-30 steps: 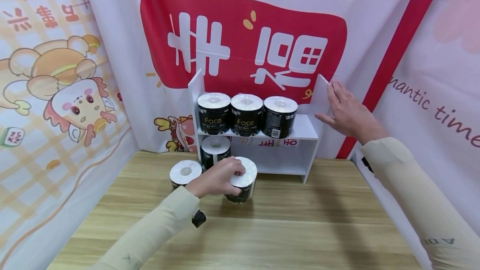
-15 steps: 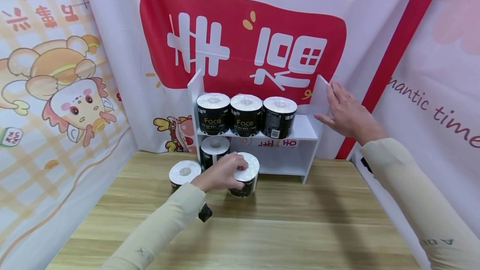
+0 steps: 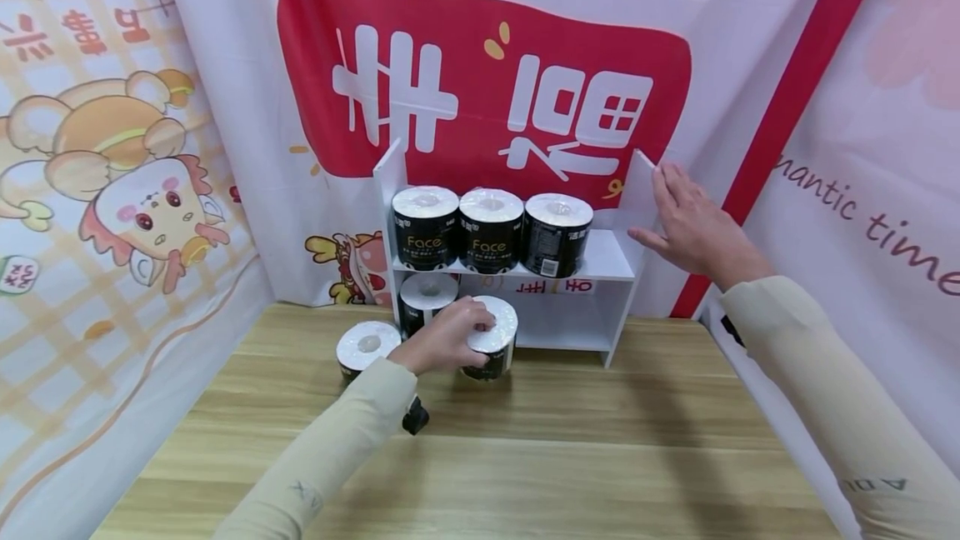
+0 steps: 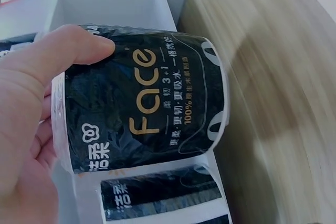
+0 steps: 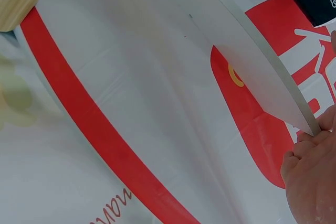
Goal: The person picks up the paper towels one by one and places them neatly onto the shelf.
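Observation:
My left hand [image 3: 444, 340] grips a toilet paper roll [image 3: 501, 333] in a black "Face" wrapper, fingers at its core hole and thumb on its side. The roll is upright, in front of the lower level of a small white shelf [image 3: 562, 319]. In the left wrist view the thumb [image 4: 94, 48] presses the wrapper. My right hand [image 3: 701, 227] rests with extended fingers against the top of the shelf's right side panel [image 5: 257, 66]. One roll [image 3: 427, 294] stands at the lower level's left end. Another roll [image 3: 367, 346] stands on the table, left of my left hand.
Three more rolls stand side by side on the upper level, the left [image 3: 424, 232], middle [image 3: 491, 236] and right roll [image 3: 557, 240]. The wooden table [image 3: 540, 473] runs up to printed curtains [image 3: 480, 15] behind and beside it.
My left hand has moved the roll it grips away from me, nearer the shelf's lower level. My right hand has stayed at the side panel.

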`<state>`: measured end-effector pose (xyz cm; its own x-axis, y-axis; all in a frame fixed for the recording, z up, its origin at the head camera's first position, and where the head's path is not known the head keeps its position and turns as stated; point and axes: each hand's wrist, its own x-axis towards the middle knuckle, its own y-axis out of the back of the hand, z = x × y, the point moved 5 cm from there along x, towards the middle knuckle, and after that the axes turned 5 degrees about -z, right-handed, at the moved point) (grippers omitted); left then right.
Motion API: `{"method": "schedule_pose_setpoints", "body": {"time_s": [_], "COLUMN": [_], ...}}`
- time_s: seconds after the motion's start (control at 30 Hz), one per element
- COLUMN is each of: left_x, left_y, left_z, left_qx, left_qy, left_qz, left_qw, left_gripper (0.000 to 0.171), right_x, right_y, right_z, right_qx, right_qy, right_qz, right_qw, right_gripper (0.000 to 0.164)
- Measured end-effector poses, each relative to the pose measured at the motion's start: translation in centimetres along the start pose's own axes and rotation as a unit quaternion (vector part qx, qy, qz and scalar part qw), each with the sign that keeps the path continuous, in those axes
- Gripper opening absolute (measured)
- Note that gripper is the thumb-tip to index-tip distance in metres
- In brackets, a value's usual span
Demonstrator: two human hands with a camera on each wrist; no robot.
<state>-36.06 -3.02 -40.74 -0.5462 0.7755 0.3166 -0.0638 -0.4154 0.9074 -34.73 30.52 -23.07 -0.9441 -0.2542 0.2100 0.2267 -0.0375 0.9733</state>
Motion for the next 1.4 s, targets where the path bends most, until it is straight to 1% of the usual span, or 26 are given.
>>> {"method": "schedule_pose_setpoints", "body": {"time_s": [0.1,0.2,0.23,0.3,0.37,0.53,0.8,1.03,1.23,1.4], "left_x": [0.0,0.3,0.3,0.5,0.7,1.1,1.6,1.9,2.1,2.3], "left_y": [0.0,0.1,0.7,0.7,0.8,0.7,0.4,0.2,0.2,-0.1], "left_z": [-0.7,-1.4,-0.7,-1.1,-1.3,-1.8,-2.5,-2.7,-2.8,-3.1], "left_qx": [-0.003,-0.004,-0.006,-0.006,-0.004,0.005,-0.001,0.002,-0.007,-0.003], "left_qy": [-0.005,0.001,0.014,0.019,0.027,0.034,0.053,0.047,0.056,0.058], "left_qz": [0.014,0.022,0.022,0.024,0.024,0.027,0.020,0.026,0.021,0.017], "left_qw": [0.9999,0.9998,0.9996,0.9995,0.9994,0.9991,0.9984,0.9986,0.9982,0.9982], "left_gripper": [0.036,0.034,0.034,0.034,0.034,0.034,0.037,0.039,0.038,0.039], "right_x": [0.1,0.1,0.1,0.1,0.1,0.1,0.1,0.1,0.1,0.1], "right_y": [-0.1,-0.1,-0.1,-0.1,-0.1,0.0,-0.1,0.0,0.0,0.0], "right_z": [0.0,0.0,0.0,0.0,0.0,0.0,0.0,-0.1,-0.1,-0.1], "right_qx": [-0.002,-0.005,-0.006,-0.005,-0.005,-0.005,-0.004,-0.002,-0.003,-0.002], "right_qy": [0.002,0.001,0.000,-0.001,0.000,0.000,-0.002,-0.002,-0.002,-0.003], "right_qz": [0.001,0.003,0.003,0.003,0.002,0.004,0.003,0.002,0.002,0.003], "right_qw": [1.000,1.000,1.000,1.000,1.000,1.000,1.000,1.000,1.000,1.000], "right_gripper": [0.113,0.113,0.113,0.113,0.113,0.112,0.113,0.113,0.112,0.113]}}
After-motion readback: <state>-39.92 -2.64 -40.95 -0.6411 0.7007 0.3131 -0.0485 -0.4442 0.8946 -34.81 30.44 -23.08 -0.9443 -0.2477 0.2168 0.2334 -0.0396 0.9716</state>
